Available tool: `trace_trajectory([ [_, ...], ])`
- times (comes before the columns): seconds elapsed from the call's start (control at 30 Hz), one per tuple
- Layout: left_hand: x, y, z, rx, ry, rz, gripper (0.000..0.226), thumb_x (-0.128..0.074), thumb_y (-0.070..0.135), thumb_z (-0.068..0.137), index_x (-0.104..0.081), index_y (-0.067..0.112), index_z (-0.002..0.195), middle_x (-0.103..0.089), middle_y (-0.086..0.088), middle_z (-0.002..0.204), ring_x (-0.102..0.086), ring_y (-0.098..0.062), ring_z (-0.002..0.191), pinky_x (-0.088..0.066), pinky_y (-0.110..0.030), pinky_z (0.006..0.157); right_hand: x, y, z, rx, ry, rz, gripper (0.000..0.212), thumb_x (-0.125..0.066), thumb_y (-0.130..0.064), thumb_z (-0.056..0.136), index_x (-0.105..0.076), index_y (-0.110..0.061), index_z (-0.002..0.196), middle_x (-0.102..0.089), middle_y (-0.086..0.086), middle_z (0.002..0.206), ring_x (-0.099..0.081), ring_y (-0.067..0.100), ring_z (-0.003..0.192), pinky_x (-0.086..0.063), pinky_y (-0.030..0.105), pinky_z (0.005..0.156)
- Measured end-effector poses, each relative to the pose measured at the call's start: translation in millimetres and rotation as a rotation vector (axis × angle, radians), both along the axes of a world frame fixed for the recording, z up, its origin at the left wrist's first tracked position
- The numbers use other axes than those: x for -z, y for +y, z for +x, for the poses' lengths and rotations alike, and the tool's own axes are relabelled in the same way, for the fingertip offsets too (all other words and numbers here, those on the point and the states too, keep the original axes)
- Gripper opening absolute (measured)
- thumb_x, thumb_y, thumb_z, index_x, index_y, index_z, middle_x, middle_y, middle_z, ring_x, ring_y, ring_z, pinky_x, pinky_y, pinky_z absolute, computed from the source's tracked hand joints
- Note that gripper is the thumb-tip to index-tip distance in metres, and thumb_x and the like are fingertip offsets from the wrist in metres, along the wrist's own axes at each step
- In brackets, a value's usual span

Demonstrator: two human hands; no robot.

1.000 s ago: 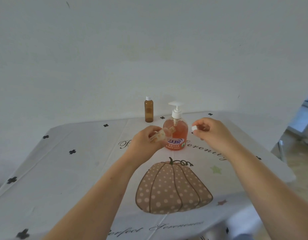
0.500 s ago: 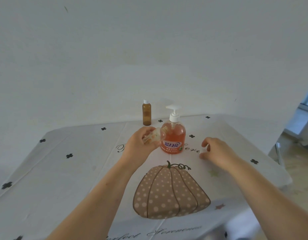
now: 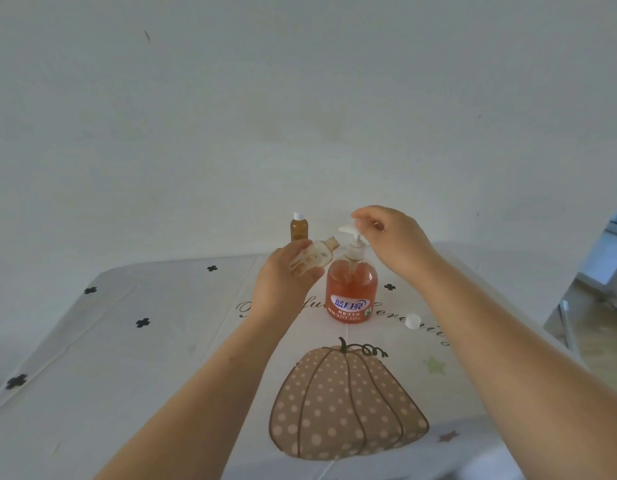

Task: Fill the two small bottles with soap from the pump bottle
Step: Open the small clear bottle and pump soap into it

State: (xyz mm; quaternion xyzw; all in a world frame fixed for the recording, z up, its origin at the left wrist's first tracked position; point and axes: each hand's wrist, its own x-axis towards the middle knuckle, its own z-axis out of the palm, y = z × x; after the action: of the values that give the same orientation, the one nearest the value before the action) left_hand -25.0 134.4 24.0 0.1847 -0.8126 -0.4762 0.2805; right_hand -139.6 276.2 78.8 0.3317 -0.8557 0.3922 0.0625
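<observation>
An orange pump bottle (image 3: 351,287) of liquid soap stands upright on a table covered by a white tablecloth (image 3: 154,341). It has a white pump head and a blue-and-white label in Chinese characters, too small to read surely. The left hand (image 3: 286,278) grips a small clear bottle (image 3: 312,259), uncapped and tilted, its open neck just under the pump's spout. The right hand (image 3: 392,240) hovers over the pump head, fingers loosely curled and holding nothing. Behind the pump bottle to its left stands a small amber bottle (image 3: 299,228) with a white cap. A loose white cap (image 3: 412,321) lies right of the pump bottle. The cloth shows a dotted pumpkin (image 3: 347,403) and partly hidden cursive script.
</observation>
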Motion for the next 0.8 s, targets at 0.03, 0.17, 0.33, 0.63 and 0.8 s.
trace_trajectory([
  [0.03, -1, -1, -1, 0.002, 0.006, -0.004, 0.042, -0.068, 0.024, 0.088, -0.058, 0.032, 0.129, -0.061, 0.003, 0.119, -0.060, -0.015, 0.102, -0.043, -0.021, 0.069, 0, -1, -1, -0.004, -0.001, 0.012, 0.028, -0.049, -0.029, 0.107, -0.067, -0.023, 0.128, -0.068, -0.007, 0.115, -0.057, -0.006, 0.083, -0.038, 0.010, 0.069],
  [0.17, -3, -3, -6, -0.002, 0.017, -0.029, 0.045, -0.068, 0.027, 0.088, -0.056, 0.033, 0.131, -0.063, 0.002, 0.119, -0.060, -0.017, 0.107, -0.047, -0.030, 0.085, 2, -3, -3, 0.005, -0.010, 0.001, 0.022, -0.052, -0.028, 0.105, -0.070, -0.022, 0.117, -0.069, -0.007, 0.102, -0.058, -0.002, 0.079, -0.039, 0.008, 0.065],
  [0.33, -9, -6, -11, -0.020, 0.038, -0.064, 0.045, -0.071, 0.025, 0.087, -0.058, 0.034, 0.129, -0.059, 0.004, 0.111, -0.057, -0.013, 0.096, -0.041, -0.018, 0.070, -3, -3, -4, -0.005, -0.027, 0.021, 0.018, -0.053, -0.025, 0.104, -0.070, -0.026, 0.107, -0.067, -0.012, 0.094, -0.057, -0.007, 0.074, -0.038, 0.009, 0.059],
  [0.63, -16, -23, -18, 0.040, -0.002, 0.000, 0.050, -0.080, 0.024, 0.076, -0.063, 0.030, 0.122, -0.064, 0.011, 0.109, -0.061, -0.009, 0.098, -0.043, -0.018, 0.075, -16, -12, -14, -0.017, -0.088, 0.069, 0.017, -0.055, -0.033, 0.101, -0.068, -0.023, 0.104, -0.065, -0.008, 0.099, -0.057, 0.002, 0.078, -0.040, 0.020, 0.063],
  [0.8, -17, -32, -18, 0.114, -0.028, 0.047, 0.040, -0.081, 0.020, 0.076, -0.064, 0.035, 0.109, -0.067, 0.013, 0.096, -0.063, -0.005, 0.085, -0.044, -0.019, 0.069, -32, -43, -28, 0.059, -0.047, 0.023, 0.027, -0.046, -0.030, 0.105, -0.065, -0.014, 0.114, -0.066, -0.003, 0.102, -0.056, 0.012, 0.078, -0.041, 0.024, 0.064],
])
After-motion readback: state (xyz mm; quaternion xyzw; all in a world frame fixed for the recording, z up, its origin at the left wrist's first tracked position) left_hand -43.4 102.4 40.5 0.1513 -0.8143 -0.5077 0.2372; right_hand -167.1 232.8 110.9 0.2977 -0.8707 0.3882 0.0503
